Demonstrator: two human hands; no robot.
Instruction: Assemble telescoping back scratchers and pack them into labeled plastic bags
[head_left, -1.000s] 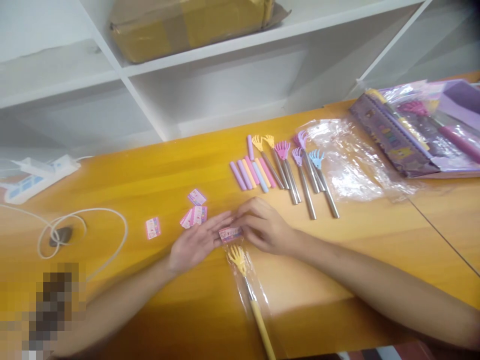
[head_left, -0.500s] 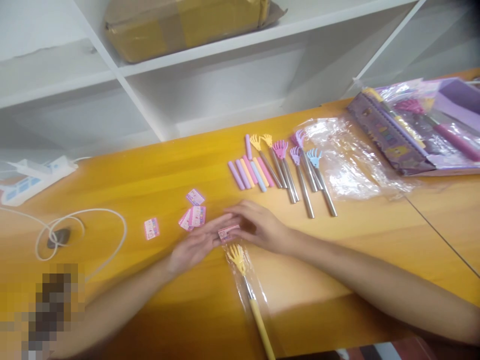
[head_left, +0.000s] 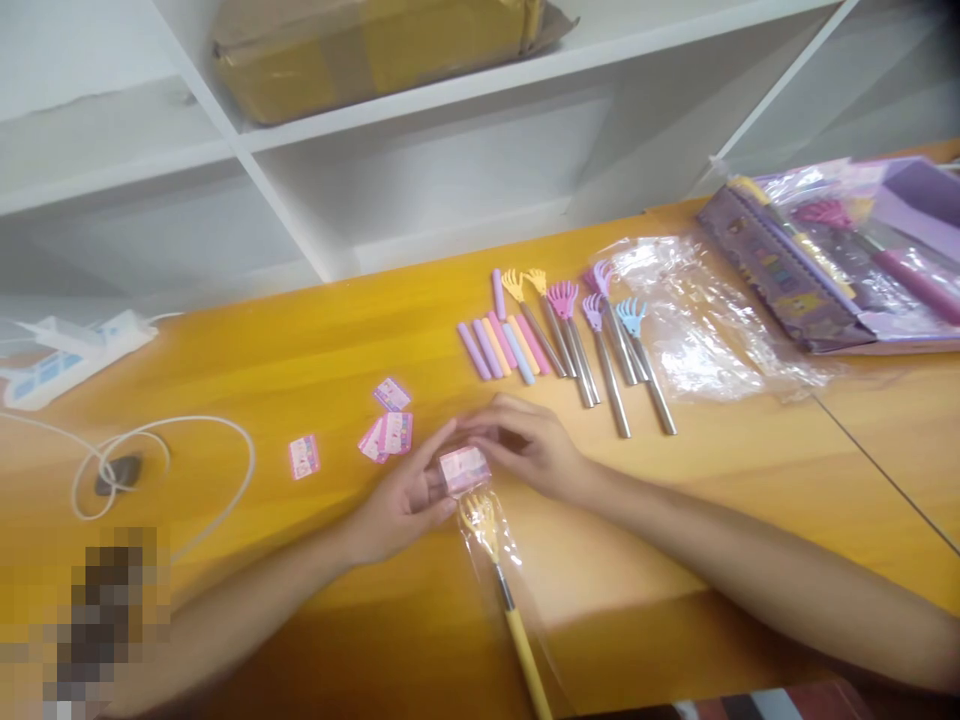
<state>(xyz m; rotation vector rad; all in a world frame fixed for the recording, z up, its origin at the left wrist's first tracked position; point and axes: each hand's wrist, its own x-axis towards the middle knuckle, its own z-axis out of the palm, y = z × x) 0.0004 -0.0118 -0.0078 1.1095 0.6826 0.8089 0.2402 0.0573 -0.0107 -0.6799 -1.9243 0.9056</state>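
Observation:
My left hand and my right hand meet over the yellow table. Both pinch a small pink label card at the top of a clear bag. Inside that bag lies a yellow hand-shaped back scratcher, its claw just below the card and its yellow handle running toward me. Three more pink cards lie left of my hands, with one apart.
A row of pastel handle sleeves and metal-shafted scratchers lies beyond my hands. Empty clear bags and a purple display box sit at right. A white power strip and coiled cord lie left. White shelving holds a cardboard box.
The pink card has tipped up from flat to face me. My left hand's fingers have curled in around it, and the bagged scratcher shifted slightly.

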